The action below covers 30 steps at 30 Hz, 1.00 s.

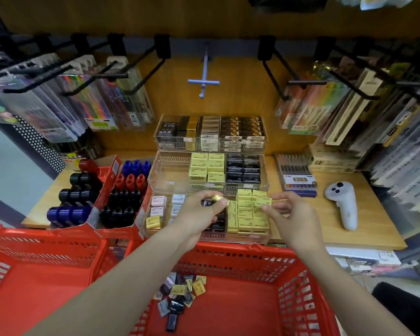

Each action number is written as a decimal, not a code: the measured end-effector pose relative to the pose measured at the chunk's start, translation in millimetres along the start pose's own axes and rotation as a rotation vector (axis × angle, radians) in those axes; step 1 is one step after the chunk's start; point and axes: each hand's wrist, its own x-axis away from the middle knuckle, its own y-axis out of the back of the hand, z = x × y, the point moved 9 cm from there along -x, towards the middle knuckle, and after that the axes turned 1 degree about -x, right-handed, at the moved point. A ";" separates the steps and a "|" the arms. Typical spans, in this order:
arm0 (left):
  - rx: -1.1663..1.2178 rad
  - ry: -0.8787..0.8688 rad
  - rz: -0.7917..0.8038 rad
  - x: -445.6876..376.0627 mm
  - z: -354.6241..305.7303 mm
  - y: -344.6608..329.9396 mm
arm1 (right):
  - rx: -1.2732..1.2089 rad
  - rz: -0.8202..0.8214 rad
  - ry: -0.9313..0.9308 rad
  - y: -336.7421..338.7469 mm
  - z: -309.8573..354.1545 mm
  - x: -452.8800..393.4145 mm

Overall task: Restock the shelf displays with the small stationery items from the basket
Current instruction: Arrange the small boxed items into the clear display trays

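Nearest, a red basket point(228, 309) holds a loose heap of small packets point(180, 294), black and yellow, on its floor toward the left side. Above its far rim both hands reach over the front tier of a clear display case point(155, 166) on the counter point(364, 221). The left hand point(199, 212) has its grip curled round a small black packet with a gold end point(216, 198), which pokes out between thumb and fingers. The right hand point(289, 212) pinches a yellow packet point(264, 202) at its fingertips, just over the stacked yellow packets point(250, 217) in that tier. Further back, the upper tiers carry more yellow and black boxes. A white controller point(342, 204) lies to the right on the counter.
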 end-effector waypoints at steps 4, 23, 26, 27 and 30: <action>-0.109 -0.086 -0.042 -10.3 -0.7 -7.0 | 0.041 -0.026 0.003 -4.4 -13.9 -9.5; -0.626 -0.433 -0.175 -16.5 -16.7 -33.1 | -0.042 -0.039 0.031 -18.1 -26.9 -5.5; -0.674 -0.478 -0.208 -17.0 -21.1 -31.8 | -0.045 -0.051 0.020 -18.0 -26.6 -7.2; -0.675 -0.483 -0.212 -17.9 -22.0 -31.9 | -0.043 -0.056 0.018 -17.6 -26.4 -8.0; -0.649 -0.468 -0.217 -20.7 -19.0 -32.8 | -0.034 -0.060 0.020 -16.8 -25.5 -10.0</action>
